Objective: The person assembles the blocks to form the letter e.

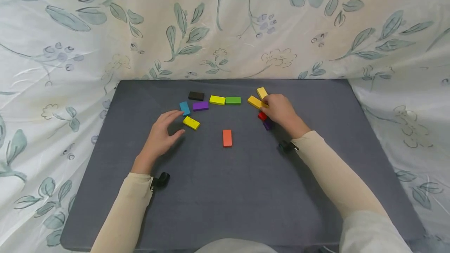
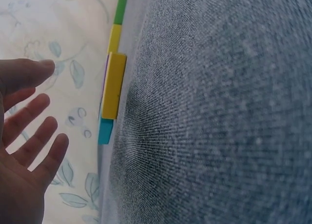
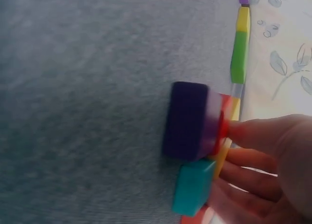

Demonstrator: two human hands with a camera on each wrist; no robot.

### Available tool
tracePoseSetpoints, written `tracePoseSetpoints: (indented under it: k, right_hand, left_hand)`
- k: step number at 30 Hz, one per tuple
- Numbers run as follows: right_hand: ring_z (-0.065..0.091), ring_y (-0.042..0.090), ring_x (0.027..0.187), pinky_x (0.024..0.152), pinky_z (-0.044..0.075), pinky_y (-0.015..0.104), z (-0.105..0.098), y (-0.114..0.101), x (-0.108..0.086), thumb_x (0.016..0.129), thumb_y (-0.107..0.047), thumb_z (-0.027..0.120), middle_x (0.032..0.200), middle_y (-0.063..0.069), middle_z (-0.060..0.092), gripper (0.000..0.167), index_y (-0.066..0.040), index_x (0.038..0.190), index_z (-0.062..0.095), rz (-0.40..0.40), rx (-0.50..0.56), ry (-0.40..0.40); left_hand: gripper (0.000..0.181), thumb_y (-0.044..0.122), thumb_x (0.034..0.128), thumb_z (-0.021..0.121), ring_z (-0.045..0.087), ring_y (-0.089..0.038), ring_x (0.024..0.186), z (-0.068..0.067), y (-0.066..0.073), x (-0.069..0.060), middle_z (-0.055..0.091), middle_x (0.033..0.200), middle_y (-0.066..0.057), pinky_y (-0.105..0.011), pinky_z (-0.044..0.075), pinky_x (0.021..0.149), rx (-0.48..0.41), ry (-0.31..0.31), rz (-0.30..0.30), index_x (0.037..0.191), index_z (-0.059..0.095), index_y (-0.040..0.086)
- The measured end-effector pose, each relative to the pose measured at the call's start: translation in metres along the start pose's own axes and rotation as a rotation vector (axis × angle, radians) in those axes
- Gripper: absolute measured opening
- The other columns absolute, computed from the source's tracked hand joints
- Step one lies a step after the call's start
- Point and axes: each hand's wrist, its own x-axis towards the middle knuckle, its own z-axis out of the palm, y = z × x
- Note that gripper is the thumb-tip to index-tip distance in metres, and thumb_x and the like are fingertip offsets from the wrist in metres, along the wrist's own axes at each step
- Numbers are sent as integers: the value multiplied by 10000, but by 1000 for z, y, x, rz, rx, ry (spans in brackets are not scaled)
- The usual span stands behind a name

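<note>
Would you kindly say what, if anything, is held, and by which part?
The right hand apparently pinches the amber block by its right end; the left hand holds nothing.

Orange-red block [image 1: 227, 138], plain; landmark. Left of and beyond it: black block [image 1: 196, 96], purple block [image 1: 200, 106], light-blue block [image 1: 184, 108], yellow block [image 1: 191, 123]. Behind it: second yellow block [image 1: 217, 100], bright green block [image 1: 233, 101]. Right of and beyond it: pale amber block [image 1: 261, 92], amber block [image 1: 256, 102], red block [image 1: 262, 116], dark purple block [image 1: 268, 124], teal block [image 3: 191, 189]. Surrounding it: tabletop [image 1: 225, 198], dark grey. Farther behind: cloth [image 1: 232, 42], off-white, printed grey-green leaves, mauve berries.
</note>
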Motion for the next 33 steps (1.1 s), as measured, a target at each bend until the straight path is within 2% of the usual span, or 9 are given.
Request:
tracePoseSetpoints:
  k: [8,14,18,24,28,33]
  right_hand:
    - [682,340,956,899,588,503,-6,-2,3,1009,-169,755,1178,216,746,316,34,1251,767,67,29,-80]
    - [692,328,917,854,599,480,-6,-3,4,993,-154,752,1157,204,749,297,17,1234,774,79,54,-72]
    - [689,346,1006,900,595,498,-5,-4,2,985,-152,740,1241,219,733,369,18,1312,745,79,61,-60]
    - [650,382,1140,1001,545,544,-9,-5,-3,973,-126,755,1304,223,713,414,16,1361,729,27,53,23]
    - [636,380,1124,1019,525,551,-11,-11,-6,960,-119,758,1278,221,714,399,4,1339,747,-17,60,55]
    - [622,365,1116,1016,524,546,-13,-21,-12,956,-100,762,1272,204,719,393,-5,1337,755,-72,93,53]
  left_hand:
    - [643,48,951,849,485,-386,1431,4,-2,2,562,1543,-164,-628,426,1145,-17,-13,1,1542,597,65]
    - [647,47,956,842,474,-373,1446,7,-2,8,549,1561,-153,-622,413,1165,-30,-21,-32,1552,592,80]
    - [652,46,954,845,480,-371,1444,7,-2,7,551,1560,-155,-614,412,1169,-41,-27,-39,1554,591,83]
    - [643,59,960,844,482,-373,1444,7,-3,7,549,1564,-157,-614,415,1168,-44,-33,-39,1553,595,87]
    - [627,60,966,835,479,-380,1447,6,-7,8,548,1564,-159,-621,409,1168,-41,-50,-39,1547,599,84]
    - [573,75,987,813,476,-401,1447,6,-13,11,548,1561,-166,-645,395,1166,-29,-83,-42,1525,616,68]
